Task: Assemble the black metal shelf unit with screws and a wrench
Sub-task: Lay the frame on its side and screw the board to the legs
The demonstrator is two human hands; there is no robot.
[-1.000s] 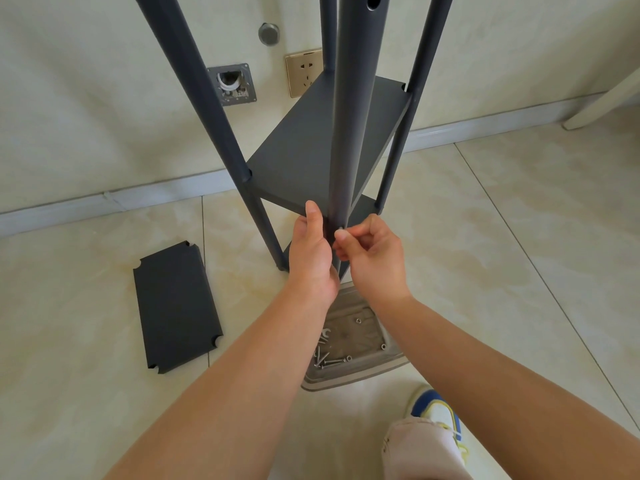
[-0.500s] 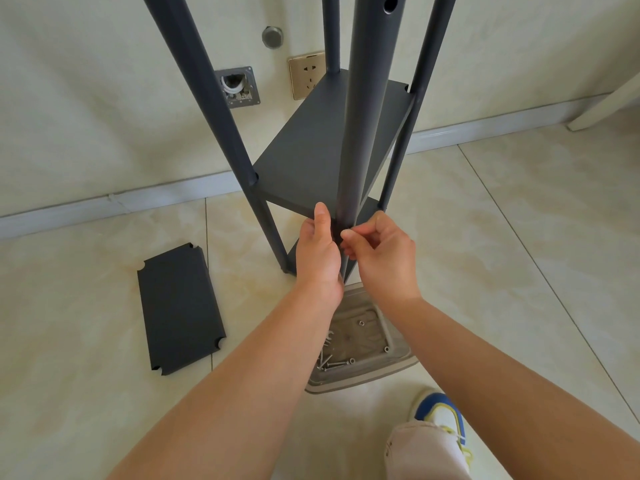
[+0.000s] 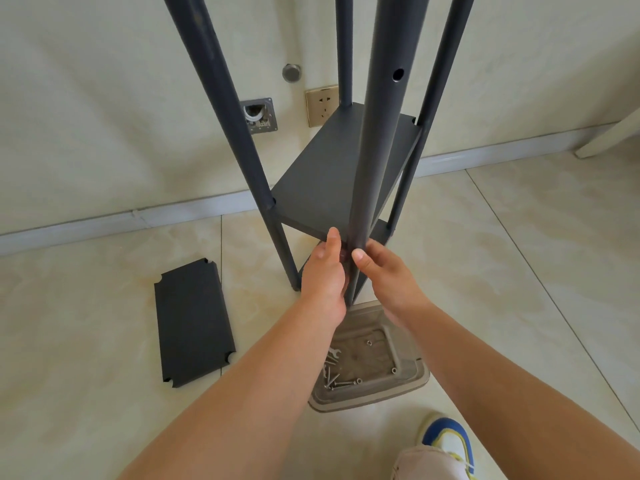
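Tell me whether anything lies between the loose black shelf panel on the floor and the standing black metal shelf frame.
Nothing visible does. The loose black shelf panel lies flat on bare tile left of the black metal shelf frame. The tray of screws sits nearer the person, off that path. Both hands, left and right, are at the front post.

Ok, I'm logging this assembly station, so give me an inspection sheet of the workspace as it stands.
Surface: beige tiled floor.
Job's things: shelf unit upright, one shelf fitted; spare shelf panel flat on floor; tray holding screws and wrench.
Clutter: nothing seen.
Hands: left hand and right hand grip the front post at the shelf corner.
Cables: nothing seen.
Surroundings: wall socket, open wall box, shoe.
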